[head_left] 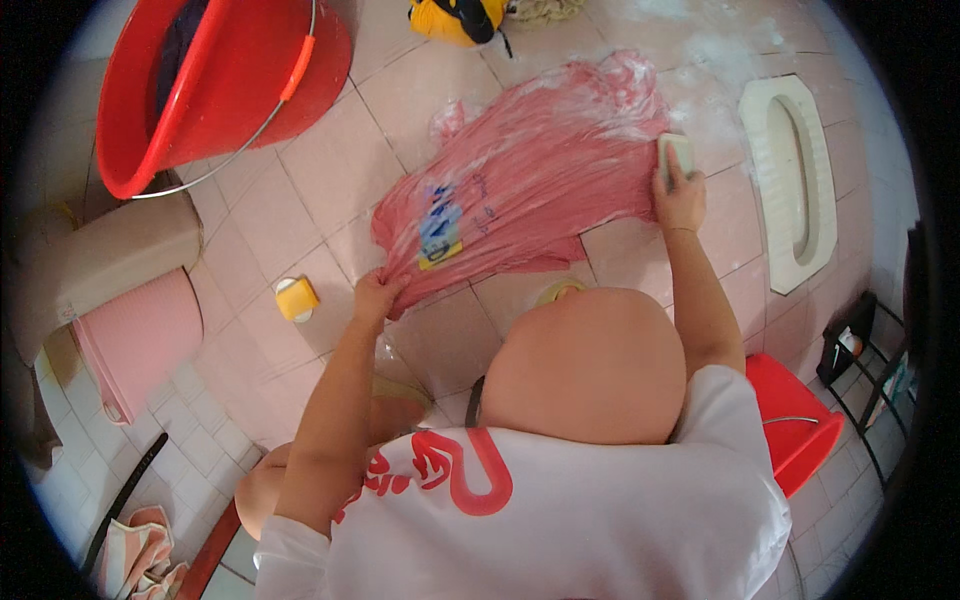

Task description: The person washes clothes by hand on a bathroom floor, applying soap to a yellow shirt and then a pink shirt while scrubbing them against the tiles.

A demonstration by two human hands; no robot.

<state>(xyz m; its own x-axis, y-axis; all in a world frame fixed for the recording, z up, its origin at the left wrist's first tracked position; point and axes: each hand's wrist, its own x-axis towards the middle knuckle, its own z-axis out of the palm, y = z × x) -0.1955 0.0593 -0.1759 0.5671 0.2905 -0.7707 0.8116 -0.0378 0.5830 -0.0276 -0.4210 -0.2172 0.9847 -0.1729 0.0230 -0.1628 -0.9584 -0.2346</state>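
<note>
A wet red-pink shirt with a blue and yellow print lies spread and wrinkled on the tiled floor, white suds along its far end. My left hand is closed around the near left corner of the fabric. At the shirt's right edge, my right hand grips a cream, block-shaped scrubbing brush; its underside is hidden. The brush rests at the border of the cloth. To the left of my left hand, a yellow bar of soap sits on a small white holder.
A big red bucket with dark cloth inside stands at the far left. Below it is a pink ribbed basket. A white squat toilet is set into the floor at right. A smaller red bucket and black rack are nearer. Suds wet the far tiles.
</note>
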